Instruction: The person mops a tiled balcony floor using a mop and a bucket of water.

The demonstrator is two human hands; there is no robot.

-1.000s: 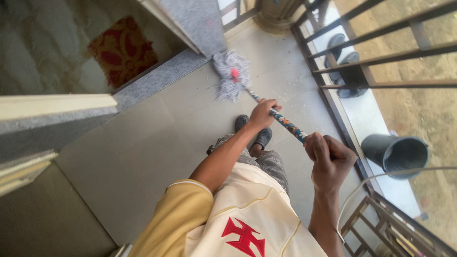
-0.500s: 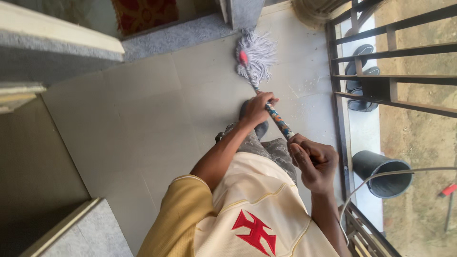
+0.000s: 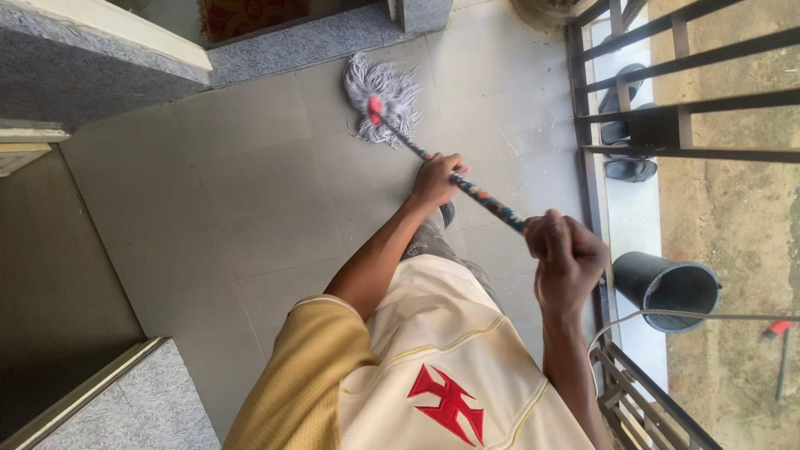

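The left hand [image 3: 435, 177] is wrapping its fingers around the thin, multicoloured patterned mop handle [image 3: 487, 200] partway down its length, and the right hand [image 3: 565, 252] is closing in a fist over the handle's upper end, toward four o'clock from the left one. Both hands are gripping the one handle, a short stretch of it showing between them. From the left hand the handle is running toward eleven o'clock to the single grey string mop head with a red plastic socket [image 3: 380, 100], whose strands are lying spread on the floor.

Two arms are showing, both coming from one cream and yellow short-sleeved jersey with a red cross emblem [image 3: 433, 375] at six o'clock. One dark shoe toe [image 3: 447, 213] is peeking out just below the left hand.

At four o'clock from the right hand, one round black plastic bucket [image 3: 667, 287] is standing beyond the dark metal bar railing [image 3: 667, 125] that is closing off the three o'clock side. Two dark sandals [image 3: 627, 146] are lying on the pale ledge behind the bars at two o'clock.

The floor is made of large pale grey square tiles [image 3: 225, 192], with whitish streaks near the railing. A speckled grey stone doorstep [image 3: 300, 46] is crossing at twelve o'clock, with one red patterned mat [image 3: 250, 15] behind it. Bare sandy ground [image 3: 742, 217] is lying outside the railing.
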